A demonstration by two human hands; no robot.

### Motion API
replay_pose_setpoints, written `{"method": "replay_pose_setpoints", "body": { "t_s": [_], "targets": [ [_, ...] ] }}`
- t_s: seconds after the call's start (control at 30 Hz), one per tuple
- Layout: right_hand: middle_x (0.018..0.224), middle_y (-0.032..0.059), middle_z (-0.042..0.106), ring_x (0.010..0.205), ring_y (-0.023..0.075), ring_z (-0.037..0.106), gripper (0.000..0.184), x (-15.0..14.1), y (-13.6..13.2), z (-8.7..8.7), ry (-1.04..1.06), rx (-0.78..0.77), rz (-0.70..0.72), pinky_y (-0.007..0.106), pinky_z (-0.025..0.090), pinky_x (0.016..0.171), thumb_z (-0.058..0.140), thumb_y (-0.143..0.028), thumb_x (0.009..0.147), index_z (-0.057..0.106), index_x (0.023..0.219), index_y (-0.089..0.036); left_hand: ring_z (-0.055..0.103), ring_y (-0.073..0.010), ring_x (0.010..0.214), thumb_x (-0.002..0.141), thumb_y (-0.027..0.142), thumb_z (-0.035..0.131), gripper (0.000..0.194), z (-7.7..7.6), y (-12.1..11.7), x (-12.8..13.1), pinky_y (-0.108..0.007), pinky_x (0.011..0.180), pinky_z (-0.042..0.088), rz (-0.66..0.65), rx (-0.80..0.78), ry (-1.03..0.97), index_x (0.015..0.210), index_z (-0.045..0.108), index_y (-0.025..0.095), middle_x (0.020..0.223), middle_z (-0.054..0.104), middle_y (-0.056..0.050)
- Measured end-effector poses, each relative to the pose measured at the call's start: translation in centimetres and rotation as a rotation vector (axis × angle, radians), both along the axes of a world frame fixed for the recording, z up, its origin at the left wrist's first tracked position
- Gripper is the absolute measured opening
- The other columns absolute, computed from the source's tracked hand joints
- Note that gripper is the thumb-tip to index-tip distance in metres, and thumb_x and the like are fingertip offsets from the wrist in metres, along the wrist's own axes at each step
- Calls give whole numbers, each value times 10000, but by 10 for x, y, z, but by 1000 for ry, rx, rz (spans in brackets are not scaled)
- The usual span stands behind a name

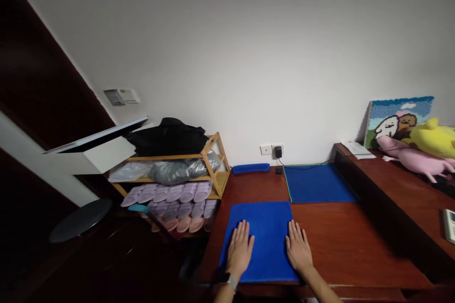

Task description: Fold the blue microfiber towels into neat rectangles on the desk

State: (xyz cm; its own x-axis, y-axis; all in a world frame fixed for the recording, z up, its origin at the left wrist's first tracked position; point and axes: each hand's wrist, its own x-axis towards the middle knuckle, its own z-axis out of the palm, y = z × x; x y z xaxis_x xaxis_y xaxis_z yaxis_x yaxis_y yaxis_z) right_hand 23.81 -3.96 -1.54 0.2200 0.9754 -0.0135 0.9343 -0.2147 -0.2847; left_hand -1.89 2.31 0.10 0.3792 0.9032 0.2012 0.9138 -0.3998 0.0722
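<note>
Both my hands lie flat, palms down, on a blue mat [265, 222] at the near edge of a dark red wooden table [337, 241]. My left hand [240, 250] rests on the mat's left part with fingers stretched out; a band shows at its wrist. My right hand [297, 247] rests on the mat's right edge, fingers spread and open. Neither hand holds anything.
A second blue mat [316, 183] lies farther back, with a rolled blue item [250, 168] by the wall and a plug [277, 152] in a socket. At right, a raised ledge carries plush toys [423, 151] and a picture [398, 116]. At left stand a wooden shoe rack [209, 170] with slippers and a stool [81, 219].
</note>
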Motion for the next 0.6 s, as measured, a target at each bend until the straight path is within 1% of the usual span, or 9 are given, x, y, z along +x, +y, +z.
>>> {"method": "replay_pose_setpoints", "body": {
  "t_s": [0.1,0.17,0.23,0.27,0.3,0.37,0.53,0.6],
  "targets": [
    [1676,55,220,1565,255,206,660,-3,-23,-15,4,18,12,491,166,1278,195,-427,1020,274,1595,-113,260,-226,1554,1076,454,279,609,-6,-28,53,-465,1268,273,-169,-11,-40,1635,129,265,1692,255,-30],
    [1673,59,230,1563,259,212,656,-5,-35,-22,4,34,26,496,169,1278,209,-437,1021,303,1589,-121,253,-221,1557,1074,473,284,617,-9,-43,82,-459,1270,276,-219,-47,-54,1634,116,278,1695,246,-21],
    [1673,56,227,1563,256,210,644,-6,-40,-24,-4,60,45,493,168,1279,210,-429,1024,325,1585,-134,260,-221,1554,1073,489,277,610,-10,-52,98,-462,1270,278,-221,-85,-59,1632,141,288,1690,260,-17],
    [1674,54,225,1563,255,210,639,-6,-41,-24,-9,70,49,492,171,1279,209,-422,1024,329,1584,-138,266,-223,1552,1073,494,270,603,-10,-54,99,-466,1269,280,-209,-102,-58,1629,161,289,1687,267,-19],
    [1673,53,227,1562,254,212,638,-7,-41,-24,-11,75,46,492,175,1278,208,-419,1024,329,1585,-139,270,-229,1551,1072,498,264,598,-11,-55,94,-474,1267,282,-189,-114,-54,1626,181,288,1686,267,-21],
    [1672,52,237,1561,253,216,642,-7,-40,-23,-8,75,32,490,180,1278,207,-421,1025,320,1586,-132,273,-242,1549,1070,511,256,594,-11,-55,71,-487,1263,285,-119,-128,-40,1618,224,285,1685,259,-25],
    [1674,55,236,1563,249,211,649,-9,-38,-22,18,83,13,492,166,1283,219,-425,1022,307,1590,-126,265,-272,1549,1053,531,280,629,-22,-60,-24,-524,1260,270,165,-84,7,1611,278,241,1679,260,-47],
    [1676,52,229,1565,248,206,651,-9,-39,-19,18,73,16,492,160,1284,215,-427,1021,297,1594,-129,264,-275,1549,1048,516,290,635,-27,-64,-53,-530,1254,279,227,-55,19,1615,272,232,1675,277,-54]
  ]
}}
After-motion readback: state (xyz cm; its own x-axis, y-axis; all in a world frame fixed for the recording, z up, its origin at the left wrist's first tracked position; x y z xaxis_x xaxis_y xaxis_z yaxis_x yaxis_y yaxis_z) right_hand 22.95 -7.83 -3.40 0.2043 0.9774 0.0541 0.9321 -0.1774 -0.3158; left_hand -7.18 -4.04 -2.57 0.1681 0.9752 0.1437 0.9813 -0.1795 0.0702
